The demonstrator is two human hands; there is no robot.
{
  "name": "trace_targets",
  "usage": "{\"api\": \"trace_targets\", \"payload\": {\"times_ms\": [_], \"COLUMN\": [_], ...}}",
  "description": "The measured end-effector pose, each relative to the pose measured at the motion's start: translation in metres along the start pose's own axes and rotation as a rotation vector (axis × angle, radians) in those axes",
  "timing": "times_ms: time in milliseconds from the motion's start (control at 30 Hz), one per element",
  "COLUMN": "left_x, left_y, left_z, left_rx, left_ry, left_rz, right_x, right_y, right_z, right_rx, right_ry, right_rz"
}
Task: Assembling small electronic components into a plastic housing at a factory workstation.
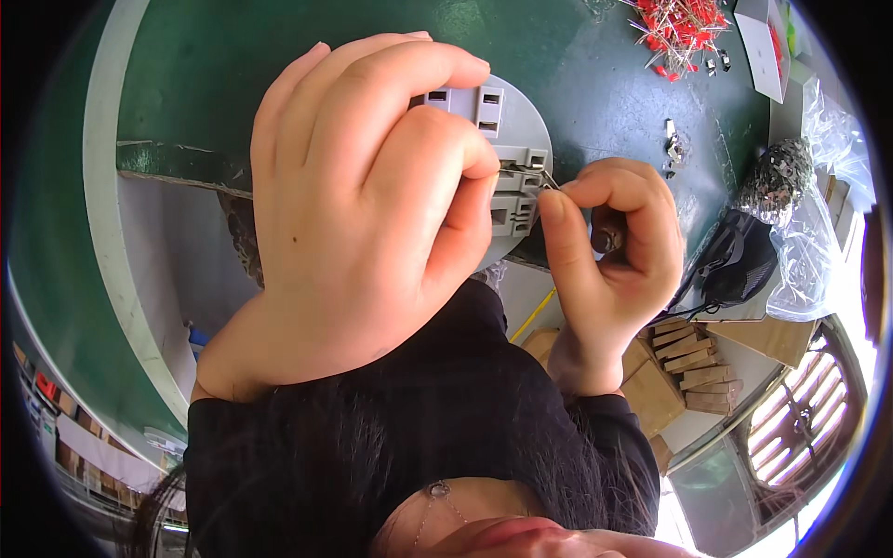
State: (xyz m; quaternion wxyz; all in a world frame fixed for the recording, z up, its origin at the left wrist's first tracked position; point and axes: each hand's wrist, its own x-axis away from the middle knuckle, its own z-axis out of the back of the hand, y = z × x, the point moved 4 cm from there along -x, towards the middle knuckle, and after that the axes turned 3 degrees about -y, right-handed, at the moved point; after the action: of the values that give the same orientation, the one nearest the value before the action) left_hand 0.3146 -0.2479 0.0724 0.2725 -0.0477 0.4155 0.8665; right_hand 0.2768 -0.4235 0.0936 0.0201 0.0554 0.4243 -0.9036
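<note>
A round light-grey plate (530, 116) carries several raised grey plastic blocks (490, 107) with dark slots. My left hand (363, 195) covers its left side, thumb and index finger pinched at a slotted block; what sits between those fingertips is hidden. On the right, my right hand (619, 237) pinches a thin metal piece (551, 179) between thumb and index fingertip, its tip at the edge of a slotted block. A dark brown rounded end (608, 232) shows within the curl of my right fingers; its kind I cannot tell.
Red-headed parts with long metal leads (679, 33) lie heaped at the far right of the green table (595, 84). Small metal pieces (673, 144) lie nearer. A bag of small metal parts (777, 181) and a black mesh item (739, 260) are at the right edge.
</note>
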Motion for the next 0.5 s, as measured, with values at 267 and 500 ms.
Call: {"api": "trace_targets", "payload": {"times_ms": [267, 500], "left_x": [-0.0002, -0.0003], "left_y": [0.0006, 0.001], "left_z": [-0.0001, 0.0003], "left_rx": [-0.006, 0.0], "left_ry": [0.013, 0.017], "left_rz": [0.0, 0.006], "right_x": [-0.0003, 0.0024], "right_y": [0.0005, -0.0001], "right_z": [-0.001, 0.0002], "right_rx": [-0.032, -0.019], "right_ry": [-0.037, 0.013], "right_rz": [0.001, -0.062]}}
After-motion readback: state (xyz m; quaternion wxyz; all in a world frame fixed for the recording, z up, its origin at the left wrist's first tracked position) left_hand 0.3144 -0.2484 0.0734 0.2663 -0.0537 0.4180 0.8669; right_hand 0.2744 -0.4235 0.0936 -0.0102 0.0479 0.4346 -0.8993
